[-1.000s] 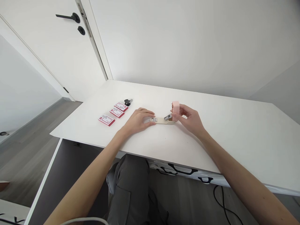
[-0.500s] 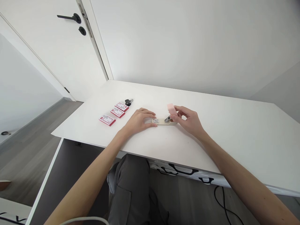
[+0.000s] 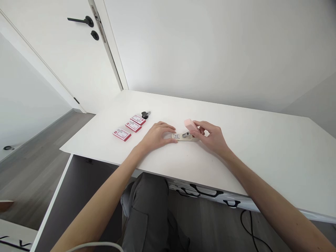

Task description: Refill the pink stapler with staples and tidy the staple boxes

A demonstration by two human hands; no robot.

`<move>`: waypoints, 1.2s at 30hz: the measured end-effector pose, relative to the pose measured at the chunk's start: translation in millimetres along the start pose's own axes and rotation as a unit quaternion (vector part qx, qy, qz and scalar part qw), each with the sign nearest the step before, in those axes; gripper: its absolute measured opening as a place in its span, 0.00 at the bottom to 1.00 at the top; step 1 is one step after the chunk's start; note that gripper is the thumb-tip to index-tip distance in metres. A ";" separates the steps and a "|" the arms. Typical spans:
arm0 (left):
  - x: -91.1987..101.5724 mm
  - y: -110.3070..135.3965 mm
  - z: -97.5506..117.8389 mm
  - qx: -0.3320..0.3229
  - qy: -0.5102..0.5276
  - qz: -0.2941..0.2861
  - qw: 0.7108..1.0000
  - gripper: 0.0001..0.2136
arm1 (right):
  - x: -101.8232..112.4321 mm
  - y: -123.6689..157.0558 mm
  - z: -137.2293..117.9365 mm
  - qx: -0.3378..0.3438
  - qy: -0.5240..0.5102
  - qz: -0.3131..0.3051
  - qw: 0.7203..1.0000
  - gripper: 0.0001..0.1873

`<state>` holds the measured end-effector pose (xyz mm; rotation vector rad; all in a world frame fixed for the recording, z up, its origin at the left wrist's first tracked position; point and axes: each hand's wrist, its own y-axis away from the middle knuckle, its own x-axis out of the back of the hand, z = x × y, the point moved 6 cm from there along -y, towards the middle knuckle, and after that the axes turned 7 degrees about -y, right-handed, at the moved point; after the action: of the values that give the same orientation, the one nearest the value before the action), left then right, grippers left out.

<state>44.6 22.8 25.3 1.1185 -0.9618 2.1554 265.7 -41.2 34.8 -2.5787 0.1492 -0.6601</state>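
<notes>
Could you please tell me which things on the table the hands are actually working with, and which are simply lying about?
In hand:
left hand, resting on the cream stapler base
right hand, holding the pink stapler top

Lying about:
three red staple boxes
black clip
white table

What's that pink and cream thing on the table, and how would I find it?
Start at the white table, then look near its front edge where the person's two hands meet. Between the left hand and right hand lies a stapler with a cream base and a pink top lifted open. Unlike the three flat red-and-white boxes farther left, it is long, pale and being held.
</notes>
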 end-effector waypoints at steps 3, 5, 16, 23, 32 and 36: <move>-0.4 0.2 -0.1 -0.001 0.000 0.003 1.000 0.18 | -0.5 0.0 0.8 0.002 0.004 -0.001 1.000 0.20; -0.6 0.3 0.0 -0.002 -0.001 0.004 1.000 0.18 | -0.6 -0.1 1.0 0.003 0.003 -0.001 1.000 0.21; -0.7 0.8 0.1 -0.003 0.003 0.011 1.000 0.17 | -5.4 2.2 -6.6 0.018 0.031 -0.017 0.999 0.20; 0.6 0.8 2.3 -0.011 0.000 0.009 1.000 0.17 | -8.3 2.9 -6.1 0.041 0.047 -0.018 0.998 0.17; -0.9 2.6 -6.5 0.039 -0.082 0.051 0.995 0.15 | -14.8 5.9 -0.6 0.012 0.072 -0.021 0.997 0.19; 2.7 6.4 -8.9 0.078 -0.140 0.100 0.982 0.13 | -14.6 6.2 2.2 -0.005 0.069 -0.017 0.997 0.26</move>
<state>34.5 26.2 21.8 1.4884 -1.0824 2.3063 254.0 -42.6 24.0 -2.5492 0.1543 -0.8517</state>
